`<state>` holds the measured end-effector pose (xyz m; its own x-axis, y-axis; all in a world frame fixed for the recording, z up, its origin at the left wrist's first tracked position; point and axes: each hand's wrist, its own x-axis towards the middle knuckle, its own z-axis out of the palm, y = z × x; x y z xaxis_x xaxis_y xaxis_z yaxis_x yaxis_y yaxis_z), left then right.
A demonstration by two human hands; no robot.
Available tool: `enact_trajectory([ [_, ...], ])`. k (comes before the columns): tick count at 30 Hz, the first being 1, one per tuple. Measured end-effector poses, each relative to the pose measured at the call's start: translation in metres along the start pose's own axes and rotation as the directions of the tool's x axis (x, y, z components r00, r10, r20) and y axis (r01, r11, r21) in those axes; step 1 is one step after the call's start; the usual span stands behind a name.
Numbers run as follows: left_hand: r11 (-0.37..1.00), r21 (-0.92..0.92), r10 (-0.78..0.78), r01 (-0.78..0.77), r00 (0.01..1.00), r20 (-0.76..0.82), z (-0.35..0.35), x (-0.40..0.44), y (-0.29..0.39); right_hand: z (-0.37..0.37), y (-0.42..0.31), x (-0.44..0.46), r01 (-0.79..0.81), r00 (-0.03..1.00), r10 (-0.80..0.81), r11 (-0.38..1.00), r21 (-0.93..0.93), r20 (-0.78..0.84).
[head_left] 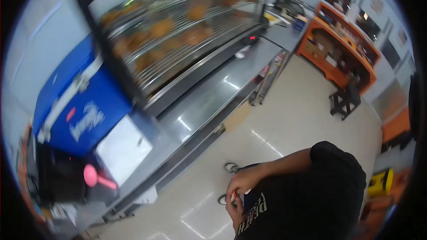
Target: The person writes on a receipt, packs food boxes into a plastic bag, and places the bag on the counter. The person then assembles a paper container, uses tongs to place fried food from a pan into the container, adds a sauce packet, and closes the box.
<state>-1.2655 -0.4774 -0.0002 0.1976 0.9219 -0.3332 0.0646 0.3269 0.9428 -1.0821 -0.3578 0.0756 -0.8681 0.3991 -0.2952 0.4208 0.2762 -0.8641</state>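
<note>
My right hand (246, 180) is in front of my black shirt, its fingers bent and closed. Close against it, my left hand (235, 210) is partly hidden, with its fingers curled as well. Between the two hands shows a small red-and-white thing (233, 198), too blurred to name. I cannot tell which hand carries most of it. Two dark rings, one of them a ring (231, 167) just past my right hand, appear against the floor.
A steel counter (209, 93) runs along the left, bearing a glass food display case (178, 31), a blue cooler box (84, 111), white paper (124, 149) and a pink ladle-like scoop (91, 176). Across the tiled floor stand an orange shelf unit (327, 64) and a black stool (344, 101).
</note>
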Motion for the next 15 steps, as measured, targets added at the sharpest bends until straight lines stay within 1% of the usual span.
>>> enact_trajectory([
  [1,0.990,0.069,-0.129,0.125,0.990,0.056,0.026,0.021,0.006,-0.016,0.013,-0.036,-0.098,0.979,0.115,0.990,0.104,-0.169],
  [2,0.990,-0.079,0.112,-0.114,0.993,-0.028,0.064,0.045,0.004,-0.029,0.034,-0.073,-0.169,0.920,0.234,0.960,0.222,-0.314],
  [3,0.991,0.069,0.117,-0.117,0.993,0.010,0.093,0.075,0.008,-0.048,0.056,-0.112,-0.214,0.832,0.358,0.912,0.349,-0.425],
  [4,0.970,0.211,0.115,-0.121,0.993,0.041,0.123,0.109,0.022,-0.064,0.072,-0.152,-0.056,0.642,0.206,0.973,0.223,-0.739],
  [5,0.976,0.145,0.165,-0.163,0.986,0.000,0.159,0.139,0.033,-0.071,0.088,-0.198,-0.017,0.452,0.164,0.984,0.175,-0.877],
  [6,0.978,0.065,0.201,-0.198,0.978,-0.048,0.200,0.171,0.046,-0.078,0.105,-0.244,-0.003,0.236,0.112,0.993,0.115,-0.965],
  [7,0.975,-0.183,0.110,-0.128,0.988,-0.108,0.248,0.201,0.065,-0.085,0.127,-0.302,-0.045,0.118,0.183,0.983,0.178,-0.976],
  [8,0.923,-0.353,0.102,-0.153,0.982,-0.157,0.293,0.231,0.086,-0.091,0.151,-0.350,-0.061,-0.006,0.252,0.966,0.251,-0.968],
  [9,0.873,-0.462,0.091,-0.155,0.983,-0.158,0.333,0.261,0.107,-0.098,0.180,-0.402,-0.096,-0.090,0.332,0.935,0.340,-0.939],
  [10,0.859,-0.487,0.064,-0.161,0.976,-0.210,0.368,0.288,0.128,-0.100,0.212,-0.446,-0.111,-0.166,0.414,0.894,0.435,-0.895],
  [11,0.797,-0.586,0.024,-0.144,0.978,-0.208,0.404,0.306,0.149,-0.108,0.239,-0.481,-0.123,-0.241,0.489,0.842,0.526,-0.838],
  [12,0.770,-0.617,0.041,-0.160,0.978,-0.203,0.433,0.327,0.163,-0.128,0.262,-0.513,-0.096,-0.277,0.485,0.845,0.526,-0.830],
  [14,0.809,-0.575,-0.020,-0.123,0.972,-0.236,0.481,0.353,0.186,-0.164,0.306,-0.567,-0.048,-0.343,0.496,0.839,0.542,-0.798],
  [15,0.825,-0.558,-0.035,-0.094,0.976,-0.216,0.509,0.374,0.198,-0.193,0.329,-0.585,-0.069,-0.337,0.434,0.874,0.482,-0.835],
])
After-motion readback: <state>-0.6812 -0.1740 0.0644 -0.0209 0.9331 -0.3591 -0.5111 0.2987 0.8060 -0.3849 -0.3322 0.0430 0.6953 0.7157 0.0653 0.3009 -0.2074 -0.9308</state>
